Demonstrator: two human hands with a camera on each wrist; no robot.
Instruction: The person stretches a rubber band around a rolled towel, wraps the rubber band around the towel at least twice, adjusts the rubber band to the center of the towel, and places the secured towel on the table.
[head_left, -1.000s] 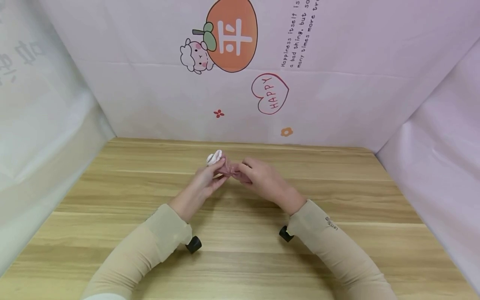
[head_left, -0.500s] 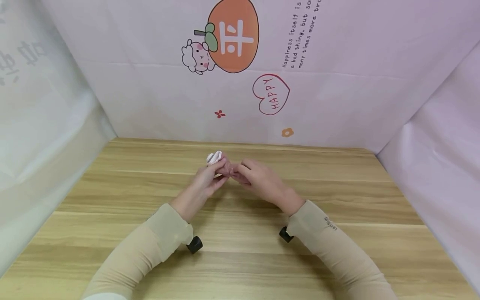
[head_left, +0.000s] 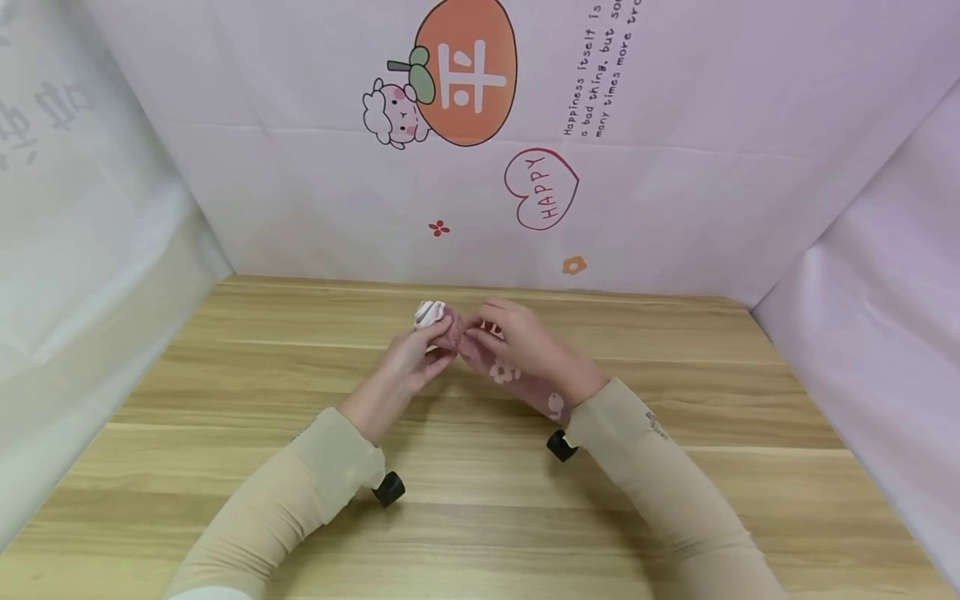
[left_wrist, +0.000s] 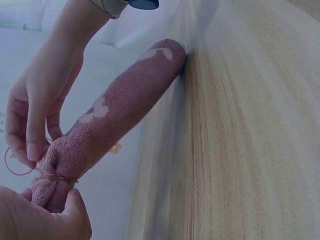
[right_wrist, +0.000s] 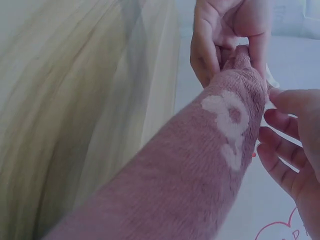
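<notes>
A pink rolled towel (head_left: 528, 390) with pale flower prints slants from my left hand (head_left: 408, 362) down to the right, beneath my right wrist. My left hand grips its gathered end, where a white ruffled edge (head_left: 430, 315) sticks out above the thumb. A thin brownish band (left_wrist: 55, 178) cinches the towel's neck just past the left fingers. My right hand (head_left: 525, 337) is at that neck, its thumb and index finger pinching the towel beside the band; the other fingers are bent loosely. In the left wrist view the roll's far rounded end meets the tabletop.
The wooden table (head_left: 465, 517) spreads under both forearms. A white printed cloth (head_left: 315, 200) rises behind it, and more cloth hangs at the left and right sides. Small black cameras (head_left: 388, 489) sit at the sleeve cuffs.
The right hand has shifted slightly up and away. The patterned length of the towel, mostly hidden before, now shows below it. The left hand keeps its grip in nearly the same place.
</notes>
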